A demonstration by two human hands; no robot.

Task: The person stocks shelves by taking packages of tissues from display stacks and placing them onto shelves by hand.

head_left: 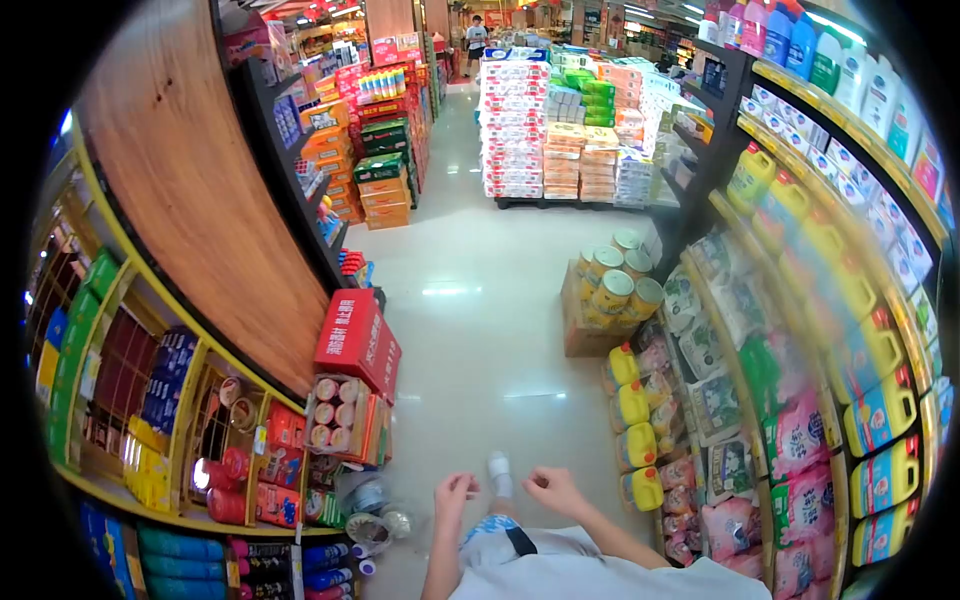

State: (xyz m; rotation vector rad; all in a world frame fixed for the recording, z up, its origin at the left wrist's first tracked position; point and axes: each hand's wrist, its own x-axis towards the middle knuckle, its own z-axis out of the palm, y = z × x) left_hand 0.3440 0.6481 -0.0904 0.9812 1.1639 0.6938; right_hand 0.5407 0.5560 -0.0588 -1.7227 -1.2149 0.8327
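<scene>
My left hand (457,489) is raised in front of my body at the bottom centre, its fingers curled. To its right, my right hand (552,489) is held up at about the same height, also with bent fingers. The two hands are apart, with a foot in a white shoe (499,468) showing between them on the floor. Neither hand touches any goods. Whether anything small lies within the fingers cannot be made out.
Shelves with yellow jugs (883,408) and bags run along the right. A carton of cans (590,312) and a red box (358,340) flank the pale floor (470,370). Stacked packs (515,130) stand ahead. A person (476,38) is far off.
</scene>
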